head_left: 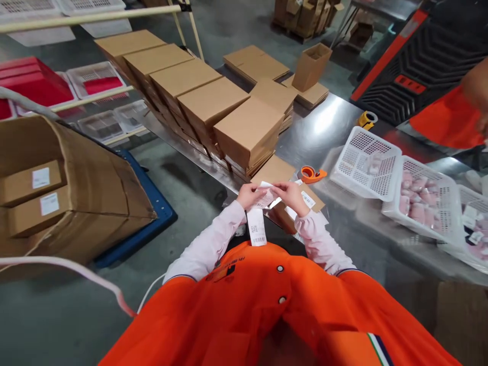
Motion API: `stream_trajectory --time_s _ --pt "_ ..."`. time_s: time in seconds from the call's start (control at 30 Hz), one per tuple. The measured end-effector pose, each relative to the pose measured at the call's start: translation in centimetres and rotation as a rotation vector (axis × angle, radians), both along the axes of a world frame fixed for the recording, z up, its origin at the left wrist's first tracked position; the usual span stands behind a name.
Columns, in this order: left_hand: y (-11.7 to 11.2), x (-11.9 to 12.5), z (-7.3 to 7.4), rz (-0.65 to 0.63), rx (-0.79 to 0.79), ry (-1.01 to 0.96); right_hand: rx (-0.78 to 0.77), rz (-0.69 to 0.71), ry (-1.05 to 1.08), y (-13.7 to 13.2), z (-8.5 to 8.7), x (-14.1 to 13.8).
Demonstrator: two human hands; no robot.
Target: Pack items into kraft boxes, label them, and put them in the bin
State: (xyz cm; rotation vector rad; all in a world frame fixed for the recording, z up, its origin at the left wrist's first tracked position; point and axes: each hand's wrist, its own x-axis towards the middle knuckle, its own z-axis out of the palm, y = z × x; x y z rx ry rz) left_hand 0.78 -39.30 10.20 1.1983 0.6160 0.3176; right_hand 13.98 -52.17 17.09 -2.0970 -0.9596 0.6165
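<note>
A strip of white printed labels (256, 227) hangs down in front of my orange jacket, its upper part pinched between both hands. My left hand (250, 195) is closed on the left side of the strip, fingertips near its top. From the other side my right hand (290, 195) grips it with thumb and fingers pressed together. Just beyond the hands lies a flat cardboard piece (277, 172) on the metal table. Under and beside my right wrist is a labelled cardboard box (314, 199), partly covered. An orange tape dispenser (312, 174) stands right behind it.
Several closed cardboard boxes (249, 127) line the table's left edge. White baskets (366, 162) with small pink packs stand on the right. A yellow tape roll (366, 120) lies farther back. At left, a large carton (102, 178) holds labelled boxes. Another person's arm (475, 94) shows at far right.
</note>
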Motion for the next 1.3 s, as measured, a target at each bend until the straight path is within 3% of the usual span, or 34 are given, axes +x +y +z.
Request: stream_trajectory --time_s 0.2,0.33,0.43,0.53,0.63,0.83,0.9,1.03,1.07,1.2,1.23,1.3 --pt "-0.2 2.1 0.1 0.006 0.078 -0.045 0.166 -0.064 -0.153 0.9 1.0 1.0" --pt "0.0 2.5 -0.3 -0.054 -0.135 -0.065 0.152 -0.107 -0.197 2.6 0.7 3.9" --pt "0.5 1.9 -1.7 -0.209 -0.337 -0.018 -0.006 -0.199 -0.245 4.1 -0.6 6.4" --pt "1.0 1.0 -3.7 -0.273 -0.497 0.037 -0.155 -0.299 -0.259 5.4 -2.5 8.4" --pt "1.0 0.2 -5.8 -0.247 -0.642 0.065 -0.208 -0.386 -0.294 6.2 -4.2 9.3" --pt "-1.1 -2.5 -8.4 -0.129 -0.659 0.112 -0.322 -0.426 -0.477 6.1 -6.6 8.8" --pt "-1.9 -4.3 -9.0 -0.101 -0.669 0.13 -0.346 -0.345 -0.571 5.8 -7.0 8.4" --pt "-2.4 -8.5 -10.0 -0.157 -0.695 0.187 -0.4 0.338 -0.621 5.8 -7.1 8.3" --pt "-2.2 -9.4 -10.1 -0.185 -0.693 0.192 -0.435 0.391 -0.611 6.0 -7.1 8.3" --pt "-0.4 -10.9 -9.5 -0.218 -0.665 0.14 -0.55 0.014 -0.634 6.6 -7.6 6.0" --pt "0.2 -10.7 -9.1 -0.203 -0.657 0.112 -0.531 0.016 -0.623 6.3 -7.9 4.7" --pt "1.1 -9.7 -8.0 -0.209 -0.642 0.085 -0.429 0.172 -0.536 4.8 -8.4 1.9"
